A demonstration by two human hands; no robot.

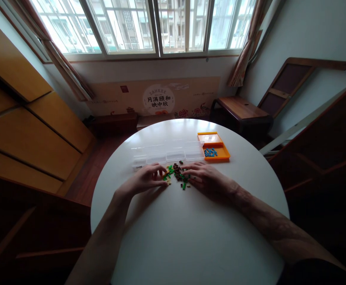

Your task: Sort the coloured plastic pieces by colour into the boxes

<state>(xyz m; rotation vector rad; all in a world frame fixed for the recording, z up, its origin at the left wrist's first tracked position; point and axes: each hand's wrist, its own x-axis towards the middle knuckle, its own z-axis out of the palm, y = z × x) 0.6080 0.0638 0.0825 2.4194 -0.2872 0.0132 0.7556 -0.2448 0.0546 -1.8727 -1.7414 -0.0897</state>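
A small pile of tiny building bricks (177,173) in brown, green and yellow-tan lies on the white round table. My left hand (149,177) is at the pile's left edge, its curved fingers and thumb apart, with green and yellowish bricks (167,179) by the fingertips. From the right, my right hand (207,177) reaches to the brown and dark green bricks with its fingers stretched out, the fingertips at the pile's edge. A few loose bricks, among them a green one (184,186), lie just in front. Whether either hand touches single bricks is too small to tell.
Behind the pile stands a clear plastic compartment box (175,156). An orange box (224,153) with its lid raised holds several blue bricks (210,152) at the back right. The round table (173,237) has a wooden chair (244,107) beyond it and cabinets (27,138) at left.
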